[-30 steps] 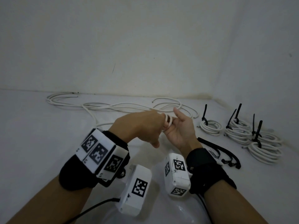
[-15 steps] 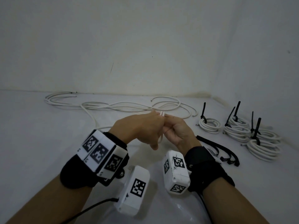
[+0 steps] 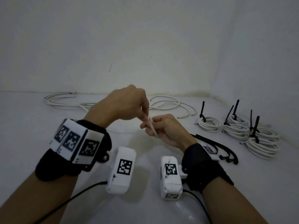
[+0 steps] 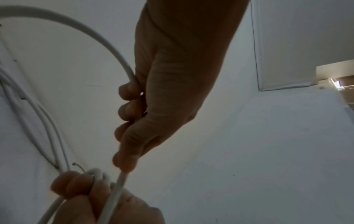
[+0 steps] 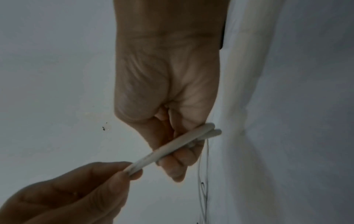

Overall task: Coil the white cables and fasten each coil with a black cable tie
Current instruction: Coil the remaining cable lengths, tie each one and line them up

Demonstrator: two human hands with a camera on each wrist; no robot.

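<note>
My right hand (image 3: 152,131) grips a small started coil of white cable (image 3: 152,126) in its curled fingers, in front of me above the table. My left hand (image 3: 145,114) is raised just left of it and pinches the same cable. In the left wrist view the cable (image 4: 107,44) arcs in from the table, runs through the curled left fingers (image 4: 128,109) and down to the coil (image 4: 97,174). The right wrist view shows two cable loops (image 5: 182,141) lying across the right fingers (image 5: 178,163). Loose black cable ties (image 3: 226,149) lie right of my right wrist.
More loose white cable (image 3: 165,104) sprawls along the back of the white table (image 3: 25,126) by the wall. Several coils fastened with black ties (image 3: 234,126) sit at the far right near the corner. Black camera leads trail from both wrists at the near edge.
My left hand has lifted up and back from the right hand, drawing cable with it. The right hand stays in place, its fingers now curled round the coil.
</note>
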